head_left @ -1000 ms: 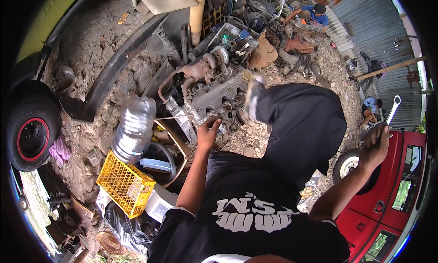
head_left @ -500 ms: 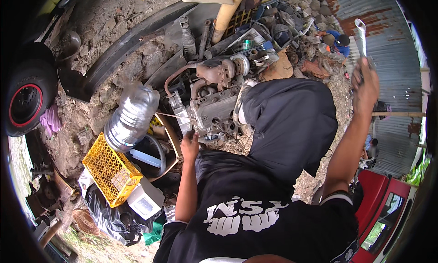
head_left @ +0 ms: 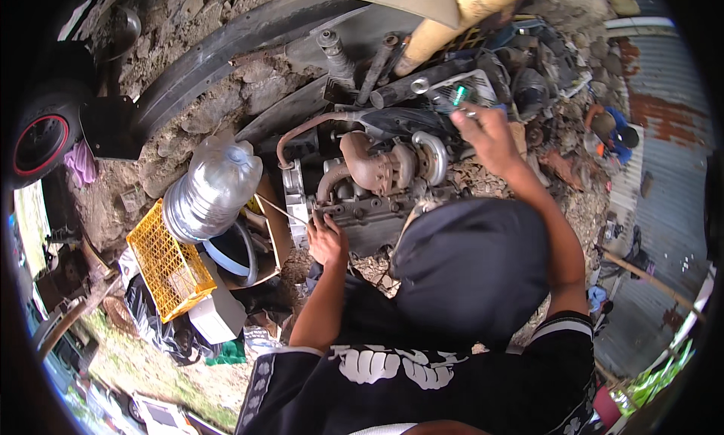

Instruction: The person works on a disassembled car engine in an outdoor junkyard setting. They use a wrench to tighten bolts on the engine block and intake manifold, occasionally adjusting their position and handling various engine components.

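My left hand [head_left: 326,243] rests at the lower-left edge of the dirty engine [head_left: 362,228], beside a pale metal housing [head_left: 296,186], fingertips touching it and slightly apart. Rusty manifold pipes [head_left: 362,160] and a round metal fitting [head_left: 428,152] top the engine. My right hand [head_left: 486,133] is closed on a silver wrench [head_left: 422,86], raised above and right of the engine near a plastic crate [head_left: 473,79]. My bent, dark-trousered leg [head_left: 471,269] covers the area just below the engine.
Left are a clear plastic jug [head_left: 207,194], yellow crate [head_left: 154,261], cardboard box [head_left: 275,254] and tire [head_left: 41,141]. A bamboo pole [head_left: 464,16] and metal tubes [head_left: 377,69] stand behind. A person in blue [head_left: 622,133] works among scattered parts beside corrugated sheeting [head_left: 664,194].
The view has shifted, enlarging the engine. My right hand swung up and then inward to the left with the wrench, over the engine's far side. My left hand stayed at the engine.
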`<state>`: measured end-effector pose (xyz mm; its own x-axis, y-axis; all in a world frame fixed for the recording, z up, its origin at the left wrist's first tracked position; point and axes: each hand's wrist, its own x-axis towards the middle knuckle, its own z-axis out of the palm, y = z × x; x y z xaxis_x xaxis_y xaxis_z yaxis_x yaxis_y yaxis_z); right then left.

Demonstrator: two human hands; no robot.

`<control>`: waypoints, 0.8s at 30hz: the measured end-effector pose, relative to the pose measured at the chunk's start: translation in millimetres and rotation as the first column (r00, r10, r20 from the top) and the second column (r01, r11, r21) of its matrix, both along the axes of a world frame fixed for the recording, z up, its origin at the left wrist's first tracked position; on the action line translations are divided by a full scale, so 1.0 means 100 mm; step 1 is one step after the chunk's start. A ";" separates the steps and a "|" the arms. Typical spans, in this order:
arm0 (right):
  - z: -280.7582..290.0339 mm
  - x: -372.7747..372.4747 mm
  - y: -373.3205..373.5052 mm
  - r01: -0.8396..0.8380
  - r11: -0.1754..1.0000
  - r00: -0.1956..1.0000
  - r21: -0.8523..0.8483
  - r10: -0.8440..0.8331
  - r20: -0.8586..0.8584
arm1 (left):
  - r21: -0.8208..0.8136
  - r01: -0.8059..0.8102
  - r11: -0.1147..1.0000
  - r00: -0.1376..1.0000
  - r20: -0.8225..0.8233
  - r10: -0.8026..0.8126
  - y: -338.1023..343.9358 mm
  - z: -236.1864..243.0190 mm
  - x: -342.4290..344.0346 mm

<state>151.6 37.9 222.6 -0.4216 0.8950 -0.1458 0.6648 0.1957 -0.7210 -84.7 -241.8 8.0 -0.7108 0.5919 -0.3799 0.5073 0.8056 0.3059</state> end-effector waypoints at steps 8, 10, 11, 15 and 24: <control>-2.19 -0.48 1.06 -0.164 0.986 0.967 0.015 0.157 0.202 | 0.060 0.139 0.989 0.981 -0.144 -0.129 -0.06 -0.19 0.06; -2.30 -0.58 1.28 -0.323 0.919 0.945 0.228 0.298 0.138 | 0.082 0.148 0.986 0.974 -0.182 -0.131 -0.03 -0.16 0.03; -2.30 -0.62 1.38 -0.382 0.897 0.916 0.223 0.334 0.225 | 0.081 0.139 0.987 0.975 -0.184 -0.123 -0.05 -0.15 0.03; -2.34 -0.55 1.78 -0.231 0.891 0.972 0.390 0.194 0.131 | 0.104 0.134 0.986 0.977 -0.183 -0.114 0.02 -0.12 0.08; -1.97 -1.22 1.73 -0.069 0.878 0.887 0.474 0.271 -0.373 | 0.089 0.119 0.989 0.983 -0.148 -0.105 -0.12 -0.18 0.06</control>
<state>29.8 210.6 25.6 -0.5020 0.7288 0.4656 0.2475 0.6369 -0.7301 -78.6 -253.9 -9.8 -0.6807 0.7000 -0.2161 0.6370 0.7112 0.2974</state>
